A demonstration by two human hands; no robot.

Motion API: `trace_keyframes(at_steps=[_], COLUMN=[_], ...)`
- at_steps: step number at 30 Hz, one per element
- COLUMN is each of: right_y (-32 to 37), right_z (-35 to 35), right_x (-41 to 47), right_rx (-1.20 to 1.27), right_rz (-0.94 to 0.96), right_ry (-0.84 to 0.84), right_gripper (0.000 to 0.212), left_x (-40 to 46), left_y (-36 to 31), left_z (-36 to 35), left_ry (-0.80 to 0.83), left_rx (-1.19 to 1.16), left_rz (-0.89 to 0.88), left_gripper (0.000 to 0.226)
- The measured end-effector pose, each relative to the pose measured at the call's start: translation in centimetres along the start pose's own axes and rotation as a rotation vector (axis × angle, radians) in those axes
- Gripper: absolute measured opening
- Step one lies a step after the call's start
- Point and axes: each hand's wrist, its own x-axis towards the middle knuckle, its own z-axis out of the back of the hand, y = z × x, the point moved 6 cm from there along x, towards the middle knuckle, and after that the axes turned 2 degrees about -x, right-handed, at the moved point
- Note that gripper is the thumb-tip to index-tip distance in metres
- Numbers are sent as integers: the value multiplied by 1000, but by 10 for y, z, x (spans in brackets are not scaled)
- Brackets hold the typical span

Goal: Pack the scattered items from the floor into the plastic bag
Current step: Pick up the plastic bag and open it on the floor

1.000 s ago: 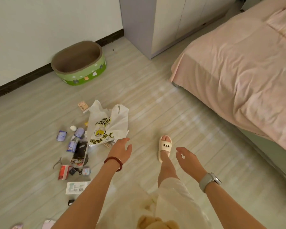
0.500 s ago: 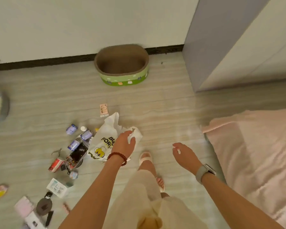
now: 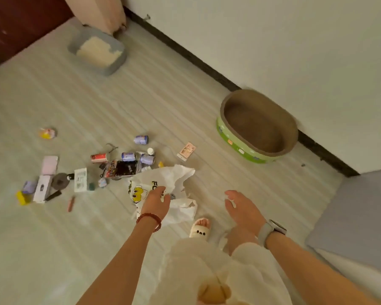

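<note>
We reach our left hand (image 3: 155, 203), fingers relaxed and wide, over the crumpled white printed plastic bag (image 3: 174, 181); we should pinch one rim, right hand (image 3: 240, 209) wide, spreading it

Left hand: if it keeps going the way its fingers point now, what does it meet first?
The left hand points forward and down at the white plastic bag crumpled on the floor, so the bag comes first. Its fingertips already overlap the bag's printed side in the head view; whether they touch it is unclear from this angle.
</note>
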Motion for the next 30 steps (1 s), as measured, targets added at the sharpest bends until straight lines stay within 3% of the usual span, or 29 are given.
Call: trace_keyframes(at_steps=[9,13,18,25,30], right_y=[17,15,25,28,13], right_z=[30,35,9,-86,-174], right_x=[124,161,199,247,305], right_rx=[-439,-582,-670,-776,-903], right_rz=[402,488,545,706,847], right_ry=[383,451,469,483,454], right_gripper=[40,40,39,41,44], left_x=[-21,-30,-15,32,91], left_y=[11,10,18,79,150], left_z=[-57,-111,-150,-201,-232], left_ry=[-473,-533,-591,-693,-740], left_rx=[-505,-683,-851,-1026,-969], left_rz=[457,655,744,864,829], left_gripper=[35,36,39,48,56])
